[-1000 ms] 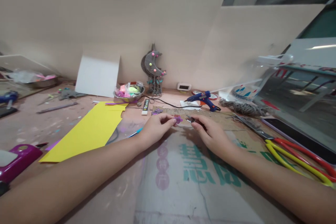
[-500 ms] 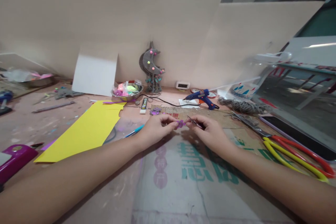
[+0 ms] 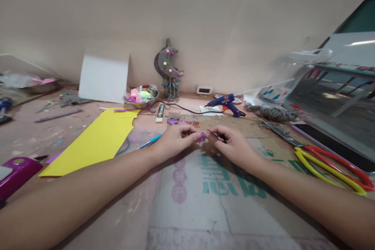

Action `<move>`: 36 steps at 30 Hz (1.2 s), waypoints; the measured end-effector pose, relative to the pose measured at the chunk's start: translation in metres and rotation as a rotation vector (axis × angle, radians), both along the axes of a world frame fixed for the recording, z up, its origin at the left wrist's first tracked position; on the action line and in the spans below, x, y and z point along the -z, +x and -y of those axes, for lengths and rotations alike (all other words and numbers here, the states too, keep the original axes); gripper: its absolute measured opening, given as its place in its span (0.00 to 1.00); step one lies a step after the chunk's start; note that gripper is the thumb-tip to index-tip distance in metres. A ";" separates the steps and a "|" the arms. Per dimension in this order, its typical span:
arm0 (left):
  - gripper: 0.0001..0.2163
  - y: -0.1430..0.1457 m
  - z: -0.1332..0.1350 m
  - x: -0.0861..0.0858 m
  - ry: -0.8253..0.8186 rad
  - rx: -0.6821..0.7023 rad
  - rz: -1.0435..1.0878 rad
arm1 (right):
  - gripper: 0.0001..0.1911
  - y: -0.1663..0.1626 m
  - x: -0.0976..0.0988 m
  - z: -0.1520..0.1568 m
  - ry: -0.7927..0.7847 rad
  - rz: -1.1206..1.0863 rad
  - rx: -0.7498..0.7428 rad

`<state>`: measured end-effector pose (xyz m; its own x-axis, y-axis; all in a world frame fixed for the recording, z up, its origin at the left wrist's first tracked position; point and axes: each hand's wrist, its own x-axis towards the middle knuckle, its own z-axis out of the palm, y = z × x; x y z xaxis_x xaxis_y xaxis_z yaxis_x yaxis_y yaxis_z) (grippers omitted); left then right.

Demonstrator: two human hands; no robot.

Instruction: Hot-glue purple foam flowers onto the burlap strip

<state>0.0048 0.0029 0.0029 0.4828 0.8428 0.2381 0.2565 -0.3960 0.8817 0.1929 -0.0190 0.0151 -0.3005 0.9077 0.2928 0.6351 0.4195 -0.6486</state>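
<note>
My left hand (image 3: 177, 140) pinches a small purple flower-shaped piece (image 3: 201, 137) between thumb and fingertips, above the cardboard sheet (image 3: 190, 211). Facing it, my right hand (image 3: 236, 145) is closed around a thin dark pointed metal tool (image 3: 216, 136), whose exact kind is too small to tell. The tool's tip points left, and the right fingertips are right beside the purple piece. Just beyond my left hand lie several purple and grey scraps (image 3: 174, 120). A blue pen (image 3: 150, 141) rests by my left wrist.
Yellow paper (image 3: 93, 144) lies at left near a magenta tool (image 3: 20, 177). Large scissors (image 3: 328, 160) and a phone (image 3: 331, 144) lie at right. Farther back are a blue glue gun (image 3: 224, 103) with its cord, grey yarn (image 3: 272, 112), a bowl (image 3: 140, 103) and a moon ornament (image 3: 170, 66).
The view has shifted slightly. Both hands stay together at the purple piece, which has turned a little and sits closer to the right fingertips.
</note>
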 end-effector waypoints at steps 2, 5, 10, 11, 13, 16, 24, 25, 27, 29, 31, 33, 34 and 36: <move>0.14 0.000 0.001 -0.001 -0.009 0.001 -0.006 | 0.08 0.000 0.000 0.000 -0.006 -0.009 -0.002; 0.13 0.000 0.001 -0.001 0.008 -0.025 -0.013 | 0.11 0.000 0.001 -0.001 -0.018 -0.029 -0.007; 0.14 0.000 0.000 0.002 0.028 -0.013 0.020 | 0.09 0.001 0.003 -0.002 -0.023 -0.026 -0.013; 0.14 0.000 -0.001 0.002 0.017 -0.005 0.033 | 0.09 0.001 0.003 -0.002 -0.014 -0.025 -0.008; 0.14 0.000 0.000 0.003 -0.012 0.000 0.042 | 0.09 0.001 0.004 -0.003 0.005 -0.030 0.001; 0.13 0.000 0.001 0.002 -0.024 -0.021 0.022 | 0.09 0.001 0.005 -0.003 0.011 -0.023 -0.007; 0.07 0.001 0.003 -0.006 0.140 -0.111 0.022 | 0.13 0.010 0.001 -0.003 0.283 0.134 -0.034; 0.06 0.000 0.003 -0.007 0.160 -0.119 0.013 | 0.14 0.013 0.000 -0.004 0.346 0.168 -0.040; 0.05 0.000 0.003 -0.006 0.191 -0.128 -0.003 | 0.15 0.018 -0.001 -0.004 0.443 0.258 -0.044; 0.05 -0.001 0.004 -0.006 0.217 -0.124 -0.015 | 0.15 0.020 -0.003 -0.004 0.510 0.343 -0.042; 0.05 -0.001 0.004 -0.006 0.232 -0.118 -0.024 | 0.15 0.021 -0.003 -0.004 0.567 0.402 -0.042; 0.05 -0.001 0.005 -0.006 0.239 -0.116 -0.031 | 0.15 0.020 -0.003 -0.003 0.616 0.449 -0.053; 0.06 -0.001 0.005 -0.006 0.239 -0.117 -0.032 | 0.14 0.019 -0.003 -0.003 0.636 0.470 -0.058; 0.06 -0.001 0.005 -0.006 0.233 -0.115 -0.033 | 0.14 0.018 -0.003 -0.003 0.667 0.504 -0.060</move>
